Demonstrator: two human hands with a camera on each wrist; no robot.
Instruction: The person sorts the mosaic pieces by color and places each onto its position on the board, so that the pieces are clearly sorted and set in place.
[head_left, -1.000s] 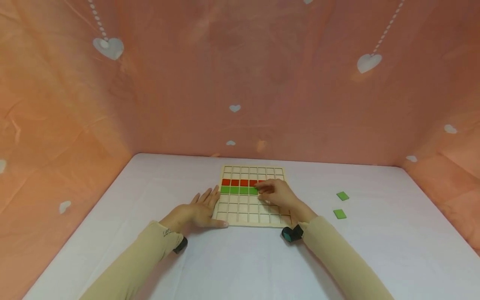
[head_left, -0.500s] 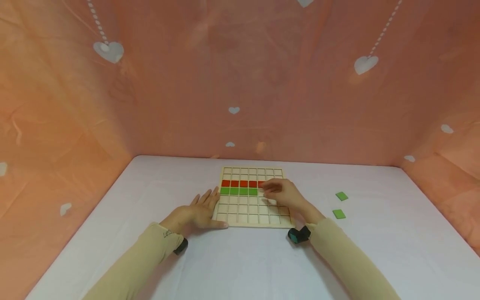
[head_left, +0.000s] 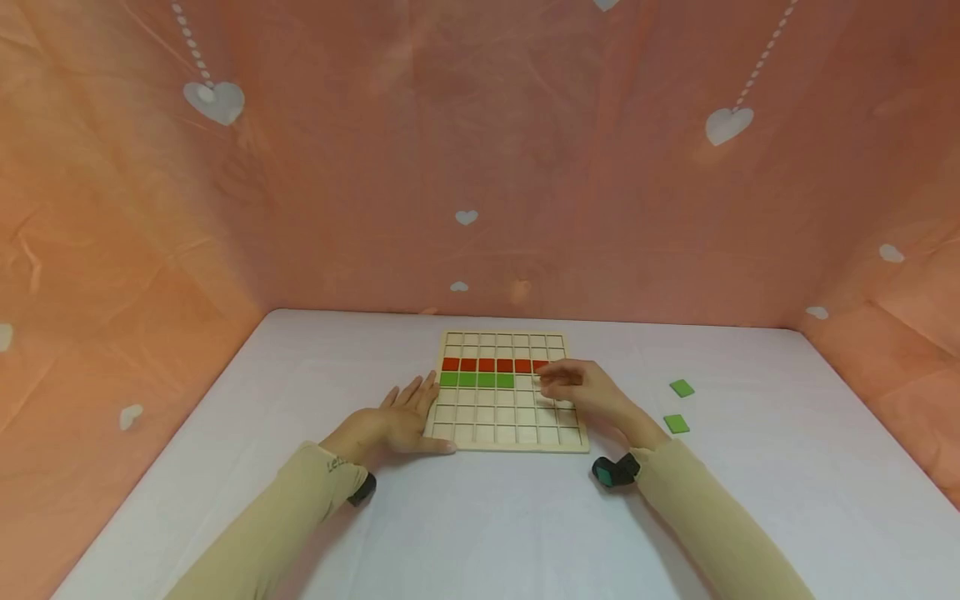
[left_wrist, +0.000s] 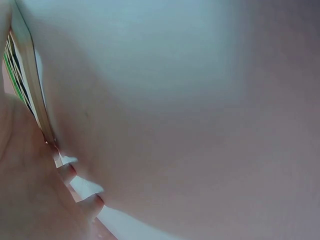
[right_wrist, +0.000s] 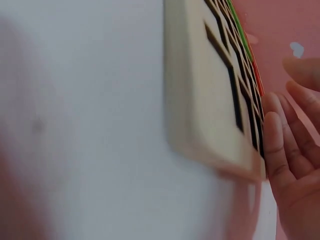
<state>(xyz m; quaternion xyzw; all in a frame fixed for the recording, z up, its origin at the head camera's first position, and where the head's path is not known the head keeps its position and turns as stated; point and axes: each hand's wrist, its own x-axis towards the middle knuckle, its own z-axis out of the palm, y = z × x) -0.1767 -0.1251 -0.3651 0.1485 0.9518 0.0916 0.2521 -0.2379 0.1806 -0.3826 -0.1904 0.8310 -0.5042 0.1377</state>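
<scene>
A pale wooden grid board lies on the table, with a row of red square tiles and, just below it, a shorter row of green square tiles set in its cells. Spread fingers of my left hand rest along the board's left edge, the thumb at its lower left corner. Over the right part of the board hovers my right hand, hiding the end of the red row. In the right wrist view, that hand's fingers are fairly straight, the thumb apart, with nothing between them.
Two loose green tiles lie right of the board, one farther back and one nearer. The white-covered table ends at a pink-orange cloth backdrop behind and at both sides.
My right hand has drawn away from the end of the green row and slid rightward, uncovering more red tiles and bare cells. The left hand has stayed in place.
</scene>
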